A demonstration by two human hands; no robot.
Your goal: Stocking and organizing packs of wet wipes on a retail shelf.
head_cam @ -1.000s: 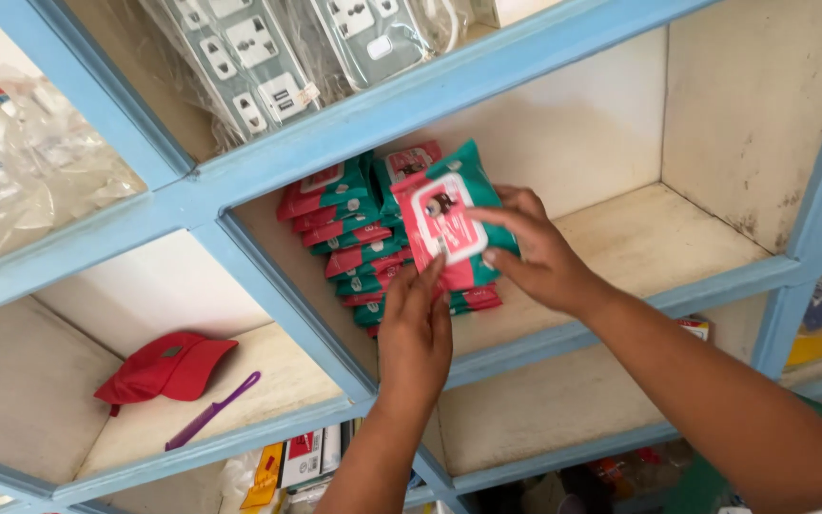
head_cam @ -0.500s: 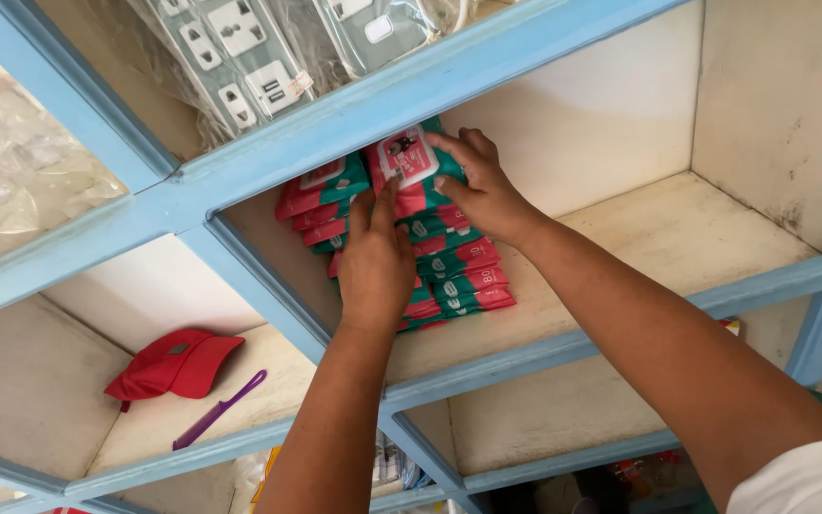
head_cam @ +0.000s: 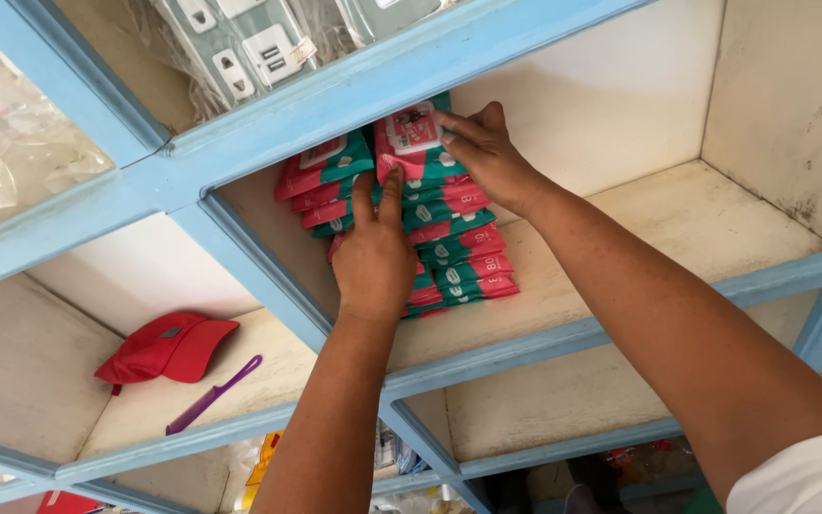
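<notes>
Pressing against stacked red-green packets (head_cam: 459, 262): left hand (head_cam: 373, 252), right hand (head_cam: 482, 152).

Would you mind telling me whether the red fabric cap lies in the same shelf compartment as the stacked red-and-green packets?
No, the red fabric cap lies in the compartment left of the stacked red-and-green packets, beside a purple plastic comb.

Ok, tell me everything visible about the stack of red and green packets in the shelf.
The stack of packets holds flat, soft-looking red and green pouches with white labels, laid overlapping in a leaning pile on the pale shelf board of a blue-framed compartment. The left hand presses flat on its front; the right hand grips the top packet.
</notes>
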